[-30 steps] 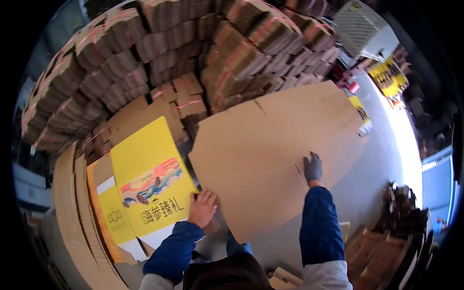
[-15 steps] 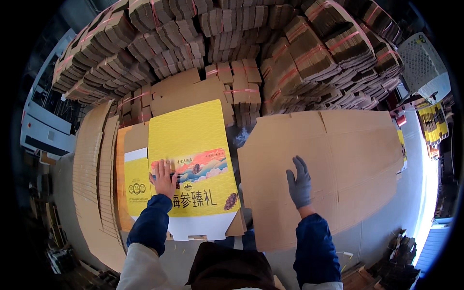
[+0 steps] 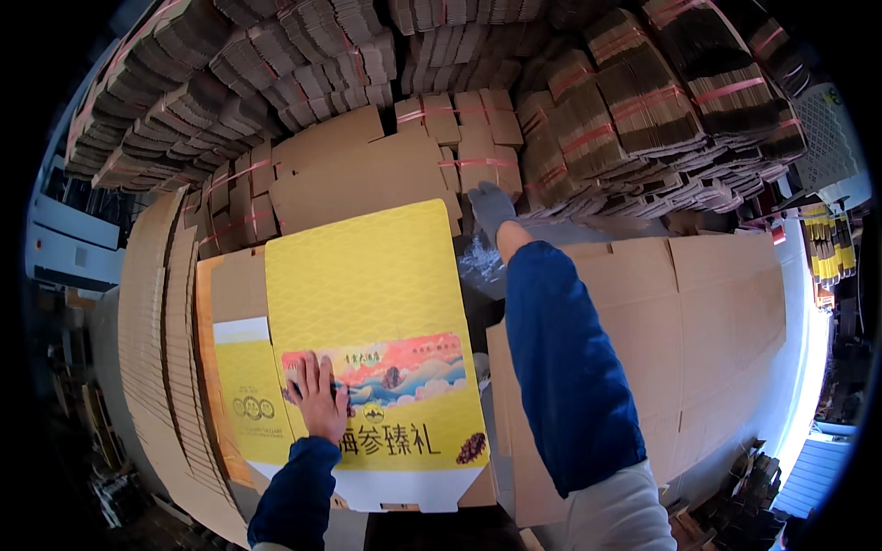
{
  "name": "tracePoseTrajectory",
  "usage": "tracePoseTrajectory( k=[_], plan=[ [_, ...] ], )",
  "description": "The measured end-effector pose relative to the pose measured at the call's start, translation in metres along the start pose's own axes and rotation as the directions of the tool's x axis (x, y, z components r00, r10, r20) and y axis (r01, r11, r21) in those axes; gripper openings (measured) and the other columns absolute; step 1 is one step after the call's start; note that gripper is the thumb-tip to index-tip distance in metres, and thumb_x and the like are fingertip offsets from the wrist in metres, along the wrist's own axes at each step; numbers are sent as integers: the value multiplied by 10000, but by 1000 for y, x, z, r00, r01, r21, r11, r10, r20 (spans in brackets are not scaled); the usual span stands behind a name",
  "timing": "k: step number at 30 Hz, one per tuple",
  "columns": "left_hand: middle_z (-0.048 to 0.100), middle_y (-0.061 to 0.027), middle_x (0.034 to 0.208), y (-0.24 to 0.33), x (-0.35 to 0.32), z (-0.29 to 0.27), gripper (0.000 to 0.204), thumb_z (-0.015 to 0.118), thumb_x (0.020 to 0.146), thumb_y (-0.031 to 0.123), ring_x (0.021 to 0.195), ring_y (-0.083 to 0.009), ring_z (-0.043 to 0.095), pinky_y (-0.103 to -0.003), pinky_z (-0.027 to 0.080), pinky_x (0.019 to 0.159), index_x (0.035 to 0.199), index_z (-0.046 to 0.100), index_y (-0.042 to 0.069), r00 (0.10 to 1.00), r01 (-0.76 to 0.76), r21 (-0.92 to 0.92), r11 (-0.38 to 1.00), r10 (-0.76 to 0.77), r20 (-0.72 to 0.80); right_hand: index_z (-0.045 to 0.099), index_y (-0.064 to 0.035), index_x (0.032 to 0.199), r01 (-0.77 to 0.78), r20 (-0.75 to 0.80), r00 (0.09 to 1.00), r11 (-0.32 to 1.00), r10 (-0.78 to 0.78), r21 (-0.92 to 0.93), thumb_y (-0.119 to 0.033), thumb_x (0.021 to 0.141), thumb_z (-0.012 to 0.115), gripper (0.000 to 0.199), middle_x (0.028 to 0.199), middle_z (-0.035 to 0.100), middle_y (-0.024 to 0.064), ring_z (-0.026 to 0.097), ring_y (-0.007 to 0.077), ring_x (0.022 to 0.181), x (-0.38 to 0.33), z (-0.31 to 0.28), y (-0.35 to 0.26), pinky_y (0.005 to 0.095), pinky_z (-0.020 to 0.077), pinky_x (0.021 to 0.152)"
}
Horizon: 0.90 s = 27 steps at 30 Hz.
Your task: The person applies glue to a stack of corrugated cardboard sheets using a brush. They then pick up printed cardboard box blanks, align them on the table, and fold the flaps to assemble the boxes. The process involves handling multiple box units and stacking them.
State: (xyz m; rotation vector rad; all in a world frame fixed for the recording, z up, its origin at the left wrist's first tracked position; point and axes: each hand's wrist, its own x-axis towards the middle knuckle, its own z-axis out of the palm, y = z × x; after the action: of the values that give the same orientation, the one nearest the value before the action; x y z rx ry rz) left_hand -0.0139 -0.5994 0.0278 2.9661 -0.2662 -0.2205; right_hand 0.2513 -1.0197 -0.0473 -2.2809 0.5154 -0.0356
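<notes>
My bare left hand (image 3: 322,399) lies flat with fingers spread on a yellow printed cardboard box blank (image 3: 367,275). The blank has a pink and blue picture band, dark lettering and white flaps along its near edge. My right hand (image 3: 493,209), in a grey glove, reaches far forward past the blank's far right corner. It appears to hold nothing, with its fingers pointing away and partly foreshortened. Just beyond it stand strapped bundles of folded brown cardboard (image 3: 487,161); whether the glove touches them I cannot tell.
A large brown cardboard sheet (image 3: 726,312) lies on the right, below my right arm. More brown sheets (image 3: 152,303) stand layered on the left. Tall stacks of strapped cardboard (image 3: 643,101) rise at the back. A brown sheet (image 3: 358,174) lies behind the yellow blank.
My right hand has moved from above the brown sheet on the right, forward and leftward to the far bundles. My left hand stays on the yellow blank. The whole view has shifted a little.
</notes>
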Motion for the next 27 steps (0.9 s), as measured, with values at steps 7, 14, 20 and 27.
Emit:
tracePoseTrajectory(
  k=[7,14,20,27],
  plan=[
    [199,-230,1593,-4,0,-9,662,450,915,373,1468,-460,136,-636,58,1149,1473,331,37,982,86,54,995,-94,166,678,-15,1126,-412,461,781,903,420,-125,-387,878,576,458,1179,663,216,655,356,1033,129,198,116,457,533,804],
    [247,-297,1547,-14,3,13,655,400,939,486,1426,-532,170,-710,45,1099,1403,404,24,993,68,-36,997,-64,104,668,-71,1199,-203,377,892,966,249,-160,-417,877,579,481,1272,604,201,600,358,1144,202,292,237,426,492,951],
    [296,-304,1516,-22,-9,20,641,411,944,539,1411,-547,198,-725,39,1089,1370,443,62,996,66,-66,996,-62,58,637,-65,1238,-603,529,773,662,350,445,-343,877,665,456,1208,636,165,627,279,1068,151,273,214,387,524,868],
    [246,-299,1546,-18,-10,15,660,369,969,508,1429,-529,174,-697,41,1107,1447,366,54,994,43,-31,999,-40,103,598,20,1238,-416,431,894,587,124,695,-279,842,763,523,1072,669,119,661,224,891,143,169,119,389,549,762]
  ],
)
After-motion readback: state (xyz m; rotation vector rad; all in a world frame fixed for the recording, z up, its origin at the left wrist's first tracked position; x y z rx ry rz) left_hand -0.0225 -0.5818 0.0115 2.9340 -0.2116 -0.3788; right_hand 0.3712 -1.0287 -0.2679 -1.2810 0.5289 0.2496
